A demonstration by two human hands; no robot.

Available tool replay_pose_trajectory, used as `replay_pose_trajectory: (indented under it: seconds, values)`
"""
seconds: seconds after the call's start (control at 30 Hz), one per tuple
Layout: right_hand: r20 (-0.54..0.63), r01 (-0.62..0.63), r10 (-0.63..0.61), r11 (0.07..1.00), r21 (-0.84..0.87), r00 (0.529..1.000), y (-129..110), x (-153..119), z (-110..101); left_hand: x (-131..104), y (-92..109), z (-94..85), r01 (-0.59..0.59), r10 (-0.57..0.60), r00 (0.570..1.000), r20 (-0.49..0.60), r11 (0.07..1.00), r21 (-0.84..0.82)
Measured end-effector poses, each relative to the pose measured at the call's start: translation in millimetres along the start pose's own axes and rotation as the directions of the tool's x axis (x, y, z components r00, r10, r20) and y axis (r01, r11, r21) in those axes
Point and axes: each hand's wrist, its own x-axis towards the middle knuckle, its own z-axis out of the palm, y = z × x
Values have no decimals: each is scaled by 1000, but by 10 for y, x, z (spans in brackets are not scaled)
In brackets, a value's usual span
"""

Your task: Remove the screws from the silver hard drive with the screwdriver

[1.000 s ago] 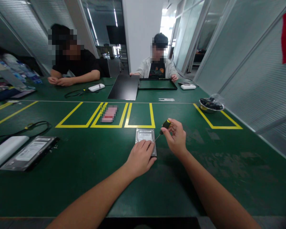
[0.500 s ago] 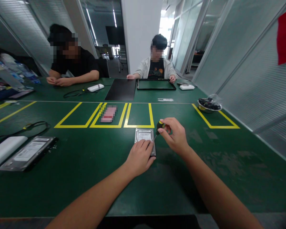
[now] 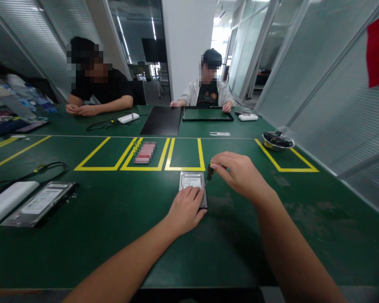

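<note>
A small silver hard drive (image 3: 192, 179) lies on the green table, label side up. Across its lower half rests my left hand (image 3: 187, 209), fingers over the top and thumb at the near right edge, gripping it and hiding part of it. My right hand (image 3: 235, 170) pinches the handle of a black and yellow screwdriver (image 3: 210, 171) between thumb and fingers. The thin shaft slants down to the right edge of the hard drive; whether its tip sits in a screw is too small to tell.
A larger hard drive (image 3: 42, 204), a white power strip (image 3: 11, 202) and a black cable lie at left. Yellow tape outlines cross the table, one around a pink blurred item (image 3: 145, 152). A metal bowl (image 3: 278, 143) stands at right. Two people sit opposite, one holding a black frame (image 3: 207, 119).
My right hand has turned at the wrist around the screwdriver, with the forearm swung further right and the handle more upright. My left hand stays on the hard drive. The view has shifted slightly.
</note>
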Motion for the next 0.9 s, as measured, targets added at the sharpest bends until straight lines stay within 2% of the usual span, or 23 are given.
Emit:
replay_pose_trajectory:
  seconds: [0.2, 0.63, 0.9]
  values:
    - [101, 22, -17, 999, -41, 995, -34, 30, -87, 2, -3, -1, 4, -4, 1000, 2, 1000, -9]
    - [30, 17, -17, 1000, 6, 999, 73, 56, -26, 14, -3, -9, 9, -9, 1000, 18, 1000, -14]
    - [49, 35, -37, 999, 38, 998, 94, 73, -17, 3, -14, 13, 6, -6, 1000, 10, 1000, -22]
